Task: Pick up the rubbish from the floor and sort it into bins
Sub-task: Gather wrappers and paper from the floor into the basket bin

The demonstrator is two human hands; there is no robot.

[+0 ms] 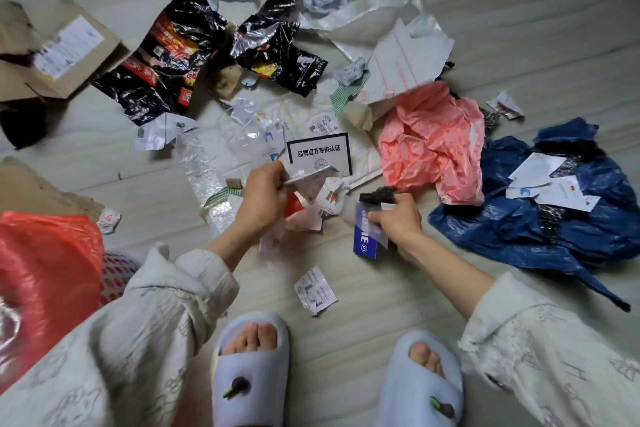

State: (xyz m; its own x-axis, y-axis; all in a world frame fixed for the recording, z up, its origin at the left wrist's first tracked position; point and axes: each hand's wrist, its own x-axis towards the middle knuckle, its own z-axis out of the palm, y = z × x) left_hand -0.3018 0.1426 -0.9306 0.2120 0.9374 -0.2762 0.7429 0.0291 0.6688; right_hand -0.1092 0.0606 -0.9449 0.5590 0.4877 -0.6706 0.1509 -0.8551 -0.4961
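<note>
Rubbish [311, 135] lies strewn over the floor [519, 28], so with our left hand [263, 196] pinching paper scraps and our right hand [394, 222] gripping a blue card [365, 243], we gather like with like.

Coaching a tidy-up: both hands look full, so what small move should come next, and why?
Probably carry the load to a bin. The left hand grips crumpled white paper scraps, the right hand holds a blue-and-white card with black mesh; neither has room for more, and no bin shows.
</note>
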